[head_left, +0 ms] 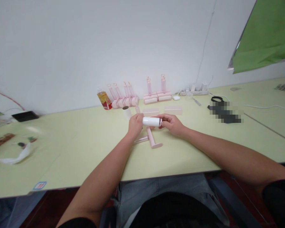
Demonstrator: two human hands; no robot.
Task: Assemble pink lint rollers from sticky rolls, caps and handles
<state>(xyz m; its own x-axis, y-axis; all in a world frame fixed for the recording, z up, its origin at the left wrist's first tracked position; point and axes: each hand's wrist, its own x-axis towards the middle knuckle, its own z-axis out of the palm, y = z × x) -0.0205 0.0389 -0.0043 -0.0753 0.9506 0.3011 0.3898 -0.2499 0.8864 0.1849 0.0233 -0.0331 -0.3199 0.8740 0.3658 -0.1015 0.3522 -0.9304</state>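
Above the middle of the table, both hands hold a white adhesive-paper roll (151, 121), lying sideways. My left hand (135, 125) is closed around its left end. The fingers of my right hand (171, 124) pinch a small pink piece (161, 123) at the roll's dark open end; whether that piece sits inside the core I cannot tell. On the table just below lies a pink lint roller frame (152, 139) with a clear handle. A second white roll (126, 112) with a brown cardboard core stands beside my left hand.
Several pink lint rollers (125, 101) line the wall, with two more (158, 96) to their right. Pale pink covers (173, 110) lie before them. A red-yellow pouch (104, 99), a power strip (194, 92) and a black item (224, 112) are also on the table.
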